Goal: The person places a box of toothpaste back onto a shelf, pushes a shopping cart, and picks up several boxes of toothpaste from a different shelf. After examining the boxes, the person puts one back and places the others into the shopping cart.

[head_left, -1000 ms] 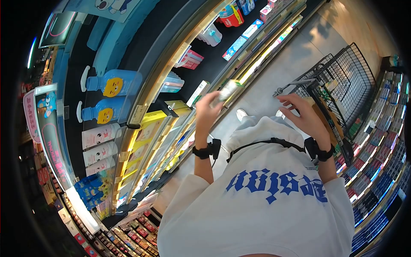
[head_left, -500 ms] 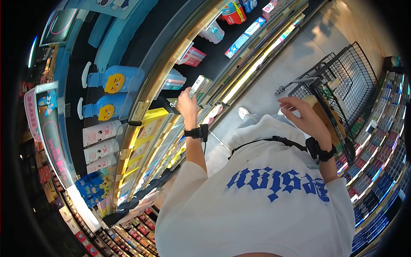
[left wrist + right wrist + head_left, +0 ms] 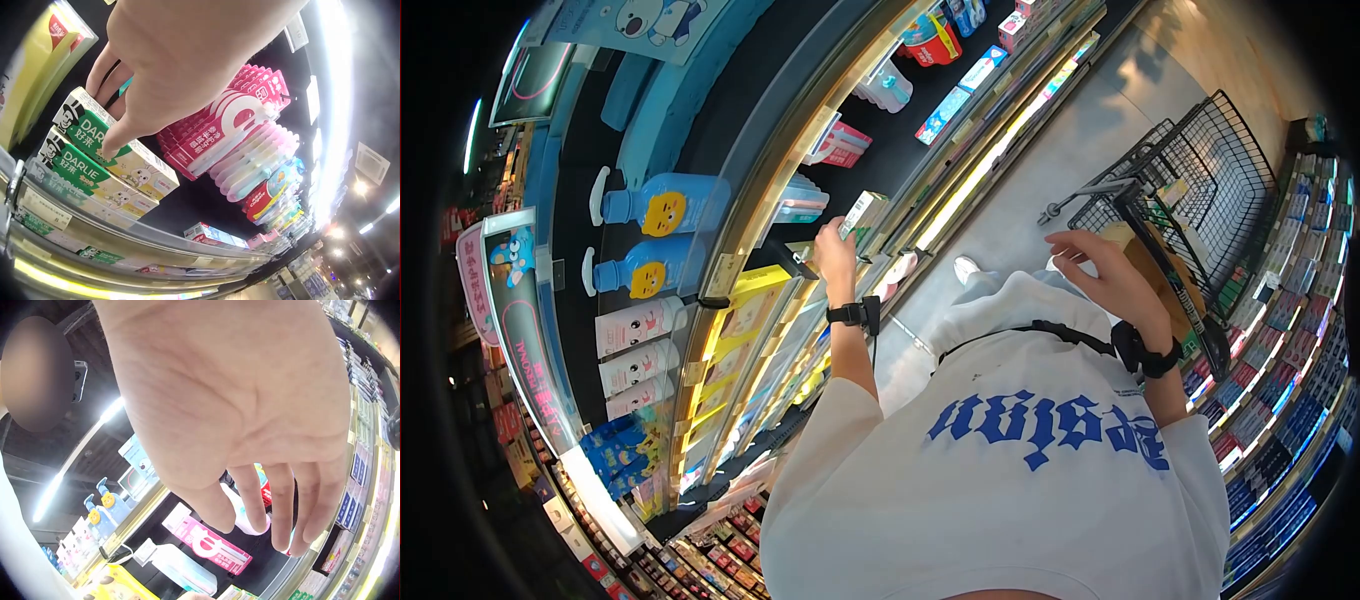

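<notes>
At the shelf, my left hand [image 3: 835, 258] grips a green, white and yellow Darlie toothpaste box [image 3: 140, 170]. Its thumb lies across the printed front in the left wrist view, while the other fingers reach behind the box, partly hidden. A matching toothpaste box [image 3: 87, 174] lies directly in front, behind the clear shelf lip. My right hand [image 3: 1112, 278] hangs before my body beside the shopping cart, fingers loosely bent, holding nothing. Its bare palm fills the upper part of the right wrist view.
Pink toothbrush packs [image 3: 215, 134] stand beside the toothpaste boxes. Blue pump bottles [image 3: 675, 205] occupy the shelf higher up. A black wire shopping cart [image 3: 1245, 150] stands to the right, and another stocked shelf [image 3: 1280, 340] lines the far right.
My left hand moved left from the shelf's front edge, where it held a blurred white-and-green item, to the toothpaste boxes on the shelf. The right hand stayed almost still.
</notes>
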Demonstrator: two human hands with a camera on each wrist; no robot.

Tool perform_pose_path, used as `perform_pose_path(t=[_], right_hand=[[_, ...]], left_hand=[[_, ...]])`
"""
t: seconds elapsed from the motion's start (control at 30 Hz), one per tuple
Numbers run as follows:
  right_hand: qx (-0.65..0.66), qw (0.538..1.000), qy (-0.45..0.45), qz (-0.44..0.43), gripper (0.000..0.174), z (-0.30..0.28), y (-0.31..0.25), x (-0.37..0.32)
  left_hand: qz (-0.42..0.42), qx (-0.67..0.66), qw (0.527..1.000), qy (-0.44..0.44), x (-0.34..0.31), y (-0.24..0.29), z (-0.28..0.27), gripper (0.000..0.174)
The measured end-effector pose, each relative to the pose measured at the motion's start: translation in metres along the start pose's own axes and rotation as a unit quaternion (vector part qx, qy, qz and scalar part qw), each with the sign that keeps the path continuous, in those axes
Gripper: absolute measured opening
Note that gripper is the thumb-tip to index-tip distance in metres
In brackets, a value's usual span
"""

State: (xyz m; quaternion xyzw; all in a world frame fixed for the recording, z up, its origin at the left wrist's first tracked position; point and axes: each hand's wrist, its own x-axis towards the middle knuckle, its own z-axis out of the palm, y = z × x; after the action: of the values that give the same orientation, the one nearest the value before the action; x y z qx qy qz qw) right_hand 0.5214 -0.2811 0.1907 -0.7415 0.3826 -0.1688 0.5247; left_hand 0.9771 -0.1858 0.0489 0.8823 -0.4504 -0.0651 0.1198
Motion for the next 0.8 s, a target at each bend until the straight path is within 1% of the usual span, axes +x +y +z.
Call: perform_pose_path(t=[0.5,0.8], right_hand=[[0.0,1.0,-0.006,0.012,0.031,-0.001,0.002,0.0],[0.001,1.0,-0.008,0.013,0.031,-0.001,0.004,0.0]], left_hand=[[0.015,-0.006,1.0,-0.002,0.002,0.002,-0.001,0.037],[0.015,-0.031,0.999,-0.024,0.006,-0.009,0.003,0.039]])
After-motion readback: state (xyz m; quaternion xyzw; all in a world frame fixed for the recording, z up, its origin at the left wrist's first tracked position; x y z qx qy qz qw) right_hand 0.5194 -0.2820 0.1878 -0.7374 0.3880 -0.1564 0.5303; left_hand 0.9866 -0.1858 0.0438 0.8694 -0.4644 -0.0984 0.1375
